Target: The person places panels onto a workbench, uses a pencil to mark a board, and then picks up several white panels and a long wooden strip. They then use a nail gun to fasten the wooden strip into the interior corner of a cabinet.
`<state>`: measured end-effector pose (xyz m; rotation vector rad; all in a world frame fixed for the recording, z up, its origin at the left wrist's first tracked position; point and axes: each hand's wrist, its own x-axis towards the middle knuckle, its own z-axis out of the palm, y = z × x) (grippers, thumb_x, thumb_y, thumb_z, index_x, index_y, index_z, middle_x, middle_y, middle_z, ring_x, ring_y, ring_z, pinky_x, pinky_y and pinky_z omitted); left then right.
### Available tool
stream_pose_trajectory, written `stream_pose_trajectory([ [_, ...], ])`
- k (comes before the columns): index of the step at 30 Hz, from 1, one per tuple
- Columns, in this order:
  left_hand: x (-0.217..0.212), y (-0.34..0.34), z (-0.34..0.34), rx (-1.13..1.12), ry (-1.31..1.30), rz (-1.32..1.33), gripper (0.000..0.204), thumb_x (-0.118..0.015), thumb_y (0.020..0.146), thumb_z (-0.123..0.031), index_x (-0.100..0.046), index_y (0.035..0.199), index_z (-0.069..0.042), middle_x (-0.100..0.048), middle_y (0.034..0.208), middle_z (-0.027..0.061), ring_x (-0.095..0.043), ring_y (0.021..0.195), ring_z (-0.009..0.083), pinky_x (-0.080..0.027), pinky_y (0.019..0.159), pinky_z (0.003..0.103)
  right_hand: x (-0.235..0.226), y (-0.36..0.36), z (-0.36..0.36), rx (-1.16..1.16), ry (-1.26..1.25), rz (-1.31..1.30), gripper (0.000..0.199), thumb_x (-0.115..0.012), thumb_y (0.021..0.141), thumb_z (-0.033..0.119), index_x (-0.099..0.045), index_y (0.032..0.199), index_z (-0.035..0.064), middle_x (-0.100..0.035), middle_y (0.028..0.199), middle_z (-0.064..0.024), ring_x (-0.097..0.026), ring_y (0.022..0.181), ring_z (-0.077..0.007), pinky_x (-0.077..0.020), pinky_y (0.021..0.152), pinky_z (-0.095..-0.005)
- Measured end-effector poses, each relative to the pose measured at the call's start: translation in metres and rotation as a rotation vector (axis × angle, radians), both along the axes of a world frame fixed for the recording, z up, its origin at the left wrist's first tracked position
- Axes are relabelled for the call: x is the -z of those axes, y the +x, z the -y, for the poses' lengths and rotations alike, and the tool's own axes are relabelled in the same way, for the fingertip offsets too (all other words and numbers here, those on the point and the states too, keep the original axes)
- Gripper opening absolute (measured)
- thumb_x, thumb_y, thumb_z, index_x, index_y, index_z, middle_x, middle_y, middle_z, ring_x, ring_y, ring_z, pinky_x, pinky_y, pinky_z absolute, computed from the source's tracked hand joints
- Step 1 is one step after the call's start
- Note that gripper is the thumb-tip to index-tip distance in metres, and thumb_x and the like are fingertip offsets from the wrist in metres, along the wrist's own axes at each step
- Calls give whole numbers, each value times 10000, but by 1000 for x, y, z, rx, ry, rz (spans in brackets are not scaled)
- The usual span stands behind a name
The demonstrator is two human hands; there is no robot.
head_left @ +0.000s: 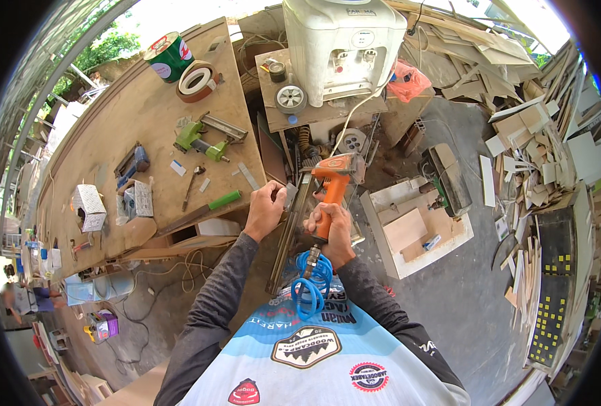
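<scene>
My right hand (333, 227) grips the handle of an orange air nailer (339, 177), held upright in front of my chest. A blue coiled air hose (312, 284) hangs from a metal fitting at the handle's lower end. Just left of the nailer, my left hand (266, 208) is closed with its fingertips pressed together beside a small greyish piece; what they pinch is too small to make out. Long metal rails (290, 237) run below, between the two hands. On the workbench (97, 196) near my left hand lie a green-handled tool (224, 199) and a thin metal strip (249, 176).
The bench also bears a green nail gun (199, 141), a blue nail gun (132, 164), tape rolls (197, 80) and a green can (168, 57). Ahead stands a white water dispenser (344, 51). A white open box (419, 230) sits on the floor, with wood offcuts (541, 145) piled at right.
</scene>
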<state>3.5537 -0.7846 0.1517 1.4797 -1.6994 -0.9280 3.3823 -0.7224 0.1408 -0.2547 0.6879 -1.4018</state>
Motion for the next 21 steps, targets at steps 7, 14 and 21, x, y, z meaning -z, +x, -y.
stream_pose_trajectory([
  [7, 4, -24, 2, -57, -138, 47, 130, -653, 865, -94, -663, 888, 34, -683, 725, 157, -678, 662, 257, -521, 642, 361, -2, 1, 2, 7, 29, 2, 345, -530, 954, 111, -450, 1240, -65, -527, 709, -64, -569, 541, -195, -515, 610, -376],
  [14, 12, -30, 0, -63, -269, 146, 143, -655, 824, -62, -662, 947, 10, -680, 766, 192, -675, 713, 350, -523, 656, 420, -4, 1, 3, 21, 43, 31, 303, -540, 937, 99, -469, 1190, -51, -535, 701, -65, -573, 536, -192, -507, 591, -363],
  [21, 16, -35, -2, 22, -300, 263, 176, -647, 874, -152, -683, 955, -1, -683, 806, 174, -670, 722, 343, -525, 669, 413, -6, 1, 3, 21, 39, 7, 309, -539, 935, 98, -472, 1194, -56, -544, 690, -66, -586, 547, -191, -516, 582, -360],
])
